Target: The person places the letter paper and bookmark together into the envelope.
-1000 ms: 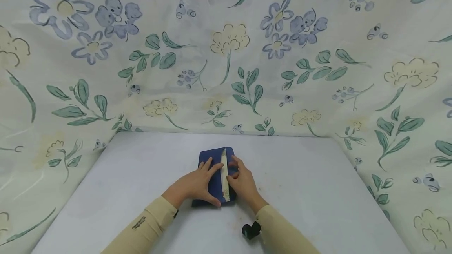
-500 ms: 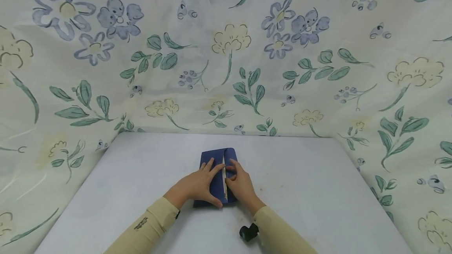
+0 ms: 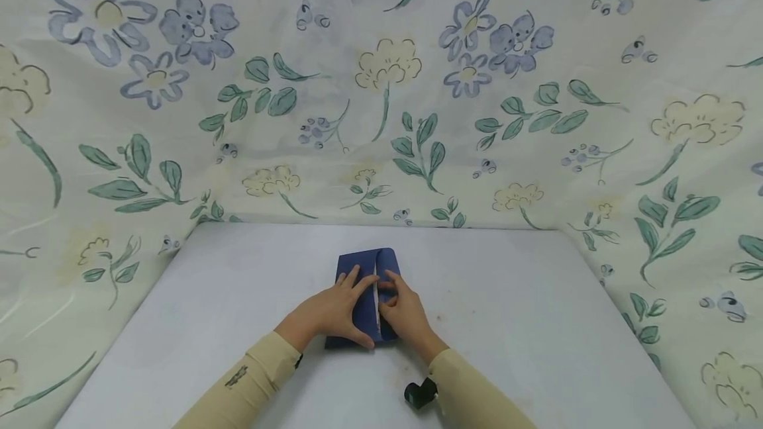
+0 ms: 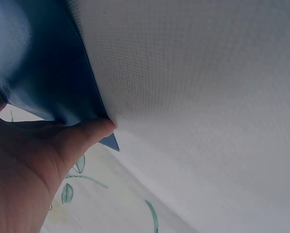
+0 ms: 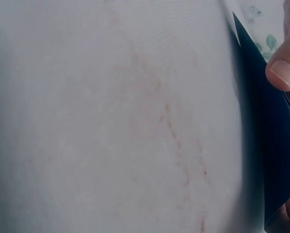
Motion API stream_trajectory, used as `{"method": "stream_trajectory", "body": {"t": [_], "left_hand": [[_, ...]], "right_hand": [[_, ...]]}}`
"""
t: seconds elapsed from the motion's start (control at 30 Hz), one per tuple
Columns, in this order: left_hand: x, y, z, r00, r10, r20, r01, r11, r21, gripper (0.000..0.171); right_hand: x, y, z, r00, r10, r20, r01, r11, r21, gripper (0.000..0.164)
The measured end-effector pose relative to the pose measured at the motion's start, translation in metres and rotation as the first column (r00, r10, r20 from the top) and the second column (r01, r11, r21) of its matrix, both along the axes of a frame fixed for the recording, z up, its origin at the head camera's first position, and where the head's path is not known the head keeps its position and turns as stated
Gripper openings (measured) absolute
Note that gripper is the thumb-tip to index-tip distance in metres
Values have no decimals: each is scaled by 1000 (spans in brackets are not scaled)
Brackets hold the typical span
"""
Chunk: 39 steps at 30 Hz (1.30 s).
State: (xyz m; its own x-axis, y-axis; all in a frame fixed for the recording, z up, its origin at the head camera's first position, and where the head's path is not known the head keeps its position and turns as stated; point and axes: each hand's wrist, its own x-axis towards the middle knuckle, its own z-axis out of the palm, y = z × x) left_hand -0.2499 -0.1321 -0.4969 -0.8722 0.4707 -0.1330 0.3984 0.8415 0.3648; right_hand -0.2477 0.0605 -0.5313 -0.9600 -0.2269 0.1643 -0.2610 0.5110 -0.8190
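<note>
A flat dark blue notebook-like folder (image 3: 363, 313) lies on the white table, with square corners at its left and a rounded flap (image 3: 387, 260) along its right side. A thin pale strip (image 3: 377, 306) shows between cover and flap. My left hand (image 3: 334, 310) rests spread on the cover; in the left wrist view its thumb (image 4: 94, 130) lies by the folder's pointed corner (image 4: 111, 141). The curled fingers of my right hand (image 3: 408, 310) pinch the flap near the strip. In the right wrist view a fingertip (image 5: 283, 72) sits against the blue flap (image 5: 271, 145).
The white tabletop (image 3: 507, 310) spreads around the folder, with small brownish marks right of it. A black wrist-camera piece (image 3: 420, 392) sits beside the right sleeve (image 3: 471, 392). A floral cloth (image 3: 381, 131) hangs behind and along both sides.
The flap has moved left over the folder with my right hand, so the wide pale patterned strip has narrowed to a thin line. My left hand stays in place.
</note>
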Motion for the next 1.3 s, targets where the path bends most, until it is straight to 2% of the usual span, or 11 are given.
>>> {"method": "stream_trajectory", "body": {"t": [0.27,0.67,0.83,1.13,1.23,1.3], "left_hand": [[0,3,-1,1000,-19,-12,19,1000,8,124],[0,2,1,1000,3,1,-3,1000,-14,123],[0,3,2,1000,7,16,-6,999,-46,124],[1,6,-1,1000,-1,7,2,979,-202,122],[2,4,-4,1000,-3,-5,2,979,-205,124],[2,0,-6,1000,-6,-10,4,984,-177,128]], "right_hand": [[0,0,-3,1000,-11,8,11,1000,26,67],[-3,6,1,999,-13,32,14,1000,-24,67],[-6,12,-1,999,-30,28,31,998,-57,66],[-8,19,-5,998,-58,23,59,997,-48,65],[-9,24,-6,997,-75,10,76,996,-36,63],[-9,30,-7,996,-93,2,93,995,-23,61]]}}
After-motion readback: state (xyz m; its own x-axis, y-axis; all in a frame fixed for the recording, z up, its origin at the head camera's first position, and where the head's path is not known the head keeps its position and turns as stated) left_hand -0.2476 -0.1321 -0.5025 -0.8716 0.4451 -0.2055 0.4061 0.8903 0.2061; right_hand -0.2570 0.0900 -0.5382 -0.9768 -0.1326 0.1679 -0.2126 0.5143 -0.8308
